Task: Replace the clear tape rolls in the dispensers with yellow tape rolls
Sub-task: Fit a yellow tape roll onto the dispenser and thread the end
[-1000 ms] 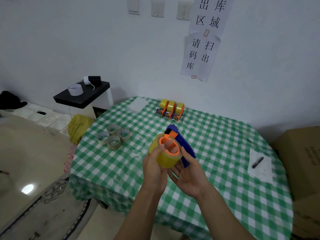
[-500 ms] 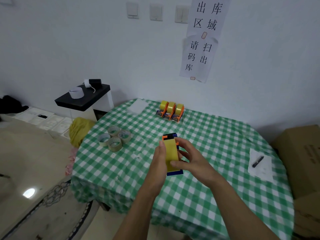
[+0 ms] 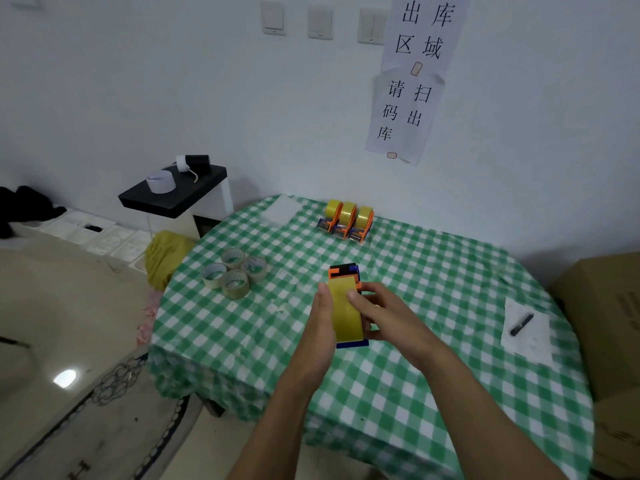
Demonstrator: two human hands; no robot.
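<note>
I hold a blue and orange tape dispenser (image 3: 346, 271) with a yellow tape roll (image 3: 344, 313) in it, above the table's middle. My left hand (image 3: 320, 327) grips its left side and my right hand (image 3: 381, 317) grips its right side, fingers over the roll's edge. Three orange dispensers with yellow rolls (image 3: 348, 220) stand in a row at the far side of the table. Several clear tape rolls (image 3: 235, 275) lie flat in a cluster at the left.
The round table has a green checked cloth (image 3: 415, 375). A black marker (image 3: 522, 324) lies on white paper at the right. A cardboard box (image 3: 606, 323) stands right of the table. A black-topped stand (image 3: 173, 195) and a yellow bag (image 3: 162, 254) are left.
The dispenser was turned from side-on, showing the orange hub, to face-on with the yellow tape surface toward me. Both hands shifted to grip its sides; little has moved in the last half second.
</note>
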